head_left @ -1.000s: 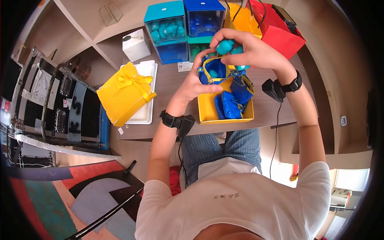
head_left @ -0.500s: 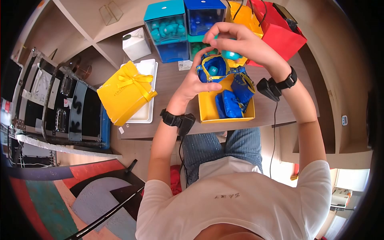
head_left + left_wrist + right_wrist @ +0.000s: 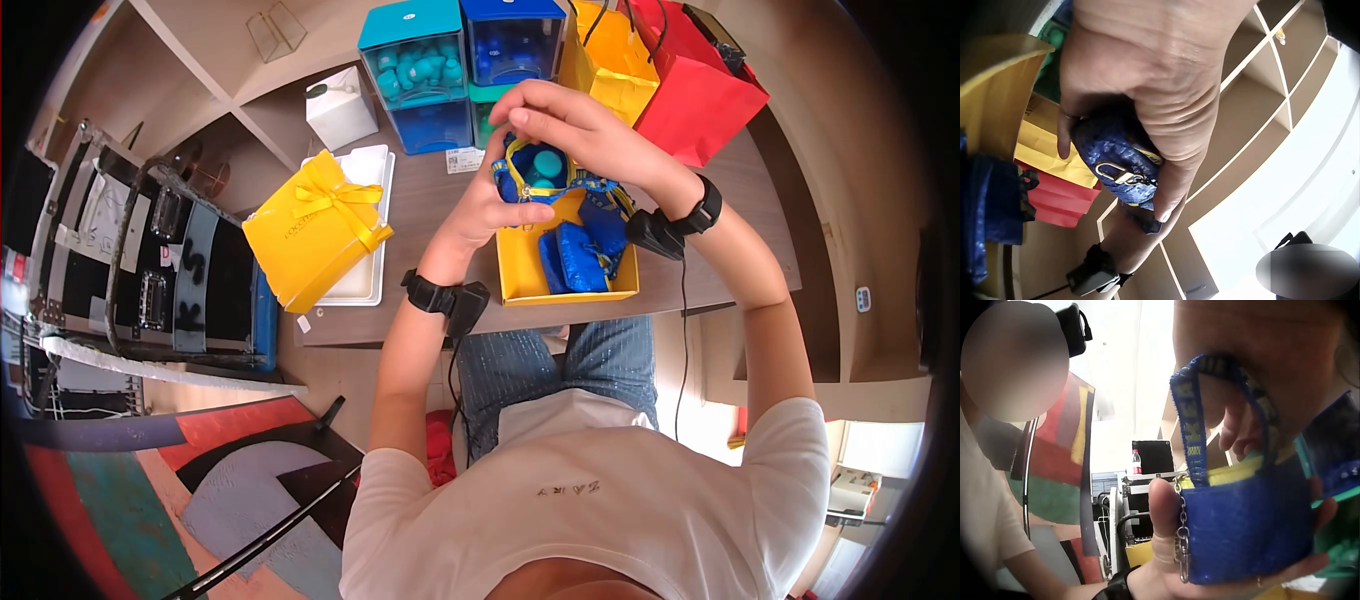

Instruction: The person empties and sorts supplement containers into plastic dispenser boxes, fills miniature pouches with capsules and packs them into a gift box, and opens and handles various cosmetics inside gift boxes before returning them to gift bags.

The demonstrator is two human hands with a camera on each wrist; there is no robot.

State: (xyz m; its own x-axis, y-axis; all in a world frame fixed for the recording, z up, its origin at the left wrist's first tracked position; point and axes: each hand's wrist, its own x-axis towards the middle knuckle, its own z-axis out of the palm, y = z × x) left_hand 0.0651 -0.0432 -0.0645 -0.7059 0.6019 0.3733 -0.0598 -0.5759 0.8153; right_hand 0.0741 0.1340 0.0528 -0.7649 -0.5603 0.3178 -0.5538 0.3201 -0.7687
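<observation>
My left hand (image 3: 472, 212) grips a small blue bag (image 3: 508, 184) with a yellow-edged opening, thumb on one side and fingers on the other. The left wrist view shows the metal clip (image 3: 1124, 177) on its side. Inside the bag lie teal balls (image 3: 547, 163). Over its opening arches my right hand (image 3: 585, 135), fingers loosely bent with nothing visible in them. In the right wrist view those fingers (image 3: 1230, 428) show behind the bag's strap handle (image 3: 1194, 425). Below, more small blue bags (image 3: 578, 258) lie in a yellow box (image 3: 520, 285).
Clear-fronted bins of teal balls (image 3: 425, 72) and blue balls (image 3: 512, 50) are stacked at the back. A yellow paper bag (image 3: 615, 75) and a red bag (image 3: 700, 105) stand back right. On the left, a ribboned yellow box (image 3: 310, 240) rests over a white tray (image 3: 372, 270).
My right hand held teal balls above the opening and has let them go; more teal now shows inside the bag. That hand has come lower and closer over it. My left hand keeps its grip.
</observation>
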